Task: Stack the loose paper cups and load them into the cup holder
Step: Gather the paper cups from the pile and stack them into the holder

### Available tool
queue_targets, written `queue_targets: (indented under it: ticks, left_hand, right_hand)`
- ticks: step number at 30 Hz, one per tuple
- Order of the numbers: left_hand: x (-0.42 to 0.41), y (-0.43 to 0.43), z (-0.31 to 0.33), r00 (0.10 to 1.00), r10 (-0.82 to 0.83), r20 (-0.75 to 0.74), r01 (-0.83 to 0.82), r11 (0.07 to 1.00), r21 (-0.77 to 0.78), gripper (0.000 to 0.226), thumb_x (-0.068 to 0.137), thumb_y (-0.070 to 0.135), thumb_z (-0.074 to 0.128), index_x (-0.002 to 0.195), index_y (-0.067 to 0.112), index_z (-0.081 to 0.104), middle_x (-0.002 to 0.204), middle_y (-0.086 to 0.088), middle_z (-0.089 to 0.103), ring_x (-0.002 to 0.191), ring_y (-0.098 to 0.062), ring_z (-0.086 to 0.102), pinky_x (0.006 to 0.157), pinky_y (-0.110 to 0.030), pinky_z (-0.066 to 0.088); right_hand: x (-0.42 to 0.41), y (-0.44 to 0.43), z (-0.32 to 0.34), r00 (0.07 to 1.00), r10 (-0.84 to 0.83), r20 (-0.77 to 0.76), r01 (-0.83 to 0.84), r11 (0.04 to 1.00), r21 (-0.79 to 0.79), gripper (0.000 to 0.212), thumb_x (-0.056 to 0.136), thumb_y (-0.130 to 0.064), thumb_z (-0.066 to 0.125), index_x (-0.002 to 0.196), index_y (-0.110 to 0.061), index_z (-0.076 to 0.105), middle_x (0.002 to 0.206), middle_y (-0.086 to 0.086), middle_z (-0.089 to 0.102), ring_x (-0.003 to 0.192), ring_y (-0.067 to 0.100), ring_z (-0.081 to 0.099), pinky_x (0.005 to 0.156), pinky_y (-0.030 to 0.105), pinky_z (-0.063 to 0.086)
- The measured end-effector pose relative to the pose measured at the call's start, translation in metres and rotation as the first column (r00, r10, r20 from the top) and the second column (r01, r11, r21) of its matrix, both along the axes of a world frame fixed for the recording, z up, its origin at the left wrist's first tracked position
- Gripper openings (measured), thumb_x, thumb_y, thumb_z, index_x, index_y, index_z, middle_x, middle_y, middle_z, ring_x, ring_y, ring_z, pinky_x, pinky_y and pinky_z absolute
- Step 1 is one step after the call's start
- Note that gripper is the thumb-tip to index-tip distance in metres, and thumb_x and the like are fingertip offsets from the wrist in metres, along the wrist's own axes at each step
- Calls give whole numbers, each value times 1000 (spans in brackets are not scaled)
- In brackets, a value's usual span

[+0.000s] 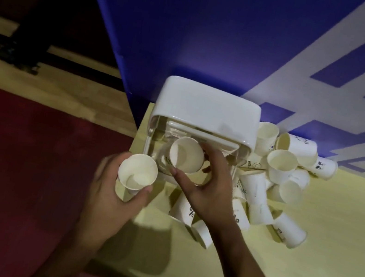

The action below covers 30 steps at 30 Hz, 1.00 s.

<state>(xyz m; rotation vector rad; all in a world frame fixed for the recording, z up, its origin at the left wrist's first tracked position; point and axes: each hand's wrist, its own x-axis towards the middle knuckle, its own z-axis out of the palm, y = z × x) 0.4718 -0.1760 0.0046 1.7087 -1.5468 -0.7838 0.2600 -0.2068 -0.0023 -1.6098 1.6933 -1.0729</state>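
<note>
Between thumb and curled fingers of the right hand [207, 186] sits a paper cup [187, 155], mouth up, gripped at the clear front of the white cup holder [206, 110]. The palm faces down and the forearm reaches in from the near side. Just left, the left hand [110, 194] wraps a second paper cup [137, 172] over the table's edge. Under and right of the right wrist, loose cups [280, 175] lie heaped on the yellow table [300, 269], against a blue wall [195, 30].

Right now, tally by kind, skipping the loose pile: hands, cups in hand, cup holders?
Hands: 2, left hand and right hand
Held cups: 2, left cup and right cup
Cup holders: 1, cup holder
Total: 5
</note>
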Motion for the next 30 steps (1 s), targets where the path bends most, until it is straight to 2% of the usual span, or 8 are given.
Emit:
queue_targets:
  ticks: [3,9,12,20,22,26,28,30]
  left_hand:
    - [14,3,-3,1000,28,7,-28,1000,5,69,70,8,92,130,3,60,124,-1,54,111,24,46,86,3,35]
    - [32,2,-6,999,51,-1,-51,998,43,68,72,16,91,132,12,59,123,4,56,111,20,48,89,1,34]
    - [33,-1,-6,999,38,-16,-38,998,47,69,73,15,90,133,12,58,123,4,55,110,19,48,89,1,34]
    - [20,-8,-1,995,2,-100,2,999,37,67,73,10,89,133,12,58,126,-1,57,114,15,50,87,1,38]
    - [16,-12,1,993,-4,-120,6,1000,21,69,72,12,91,132,16,58,125,4,56,114,14,51,87,-2,41]
    - [3,-24,6,987,-64,-148,63,998,-13,71,70,30,93,132,24,57,129,17,53,119,-8,58,90,-34,56]
    - [-9,-32,6,982,-106,-156,101,994,-35,74,69,32,93,132,19,57,130,11,55,119,-10,58,90,-35,56]
    - [-22,-41,5,980,-140,-141,133,989,-61,76,67,33,93,133,19,57,131,9,54,119,-8,58,91,-28,55]
  right_hand:
    - [15,-8,-12,997,35,-75,-32,999,44,74,77,-52,85,138,-22,55,131,-10,61,118,8,57,88,29,52]
    - [26,-16,-42,978,20,-207,-1,996,94,75,78,-62,79,138,-22,57,127,-5,64,114,11,57,88,28,50]
    - [27,-18,-60,969,31,-245,4,990,141,76,78,-61,78,140,-21,59,132,-2,63,118,17,58,94,38,54]
    - [26,-20,-68,992,41,-119,-9,967,255,82,73,-62,77,144,-30,53,138,-7,58,126,15,52,103,42,50]
    - [26,-18,-62,995,38,-90,-14,967,256,80,77,-59,76,147,-31,49,141,-7,56,128,16,51,104,39,48]
    - [25,-6,-30,982,-129,140,103,978,179,41,98,-43,62,137,-31,62,130,-21,63,120,6,60,94,33,53]
    - [25,-2,-12,962,-104,253,68,986,149,35,101,-36,59,134,-27,66,127,-19,68,121,8,63,94,26,51]
    - [25,0,-1,957,-25,288,-5,995,104,33,103,-28,60,135,-22,66,130,-14,69,126,11,62,102,29,50]
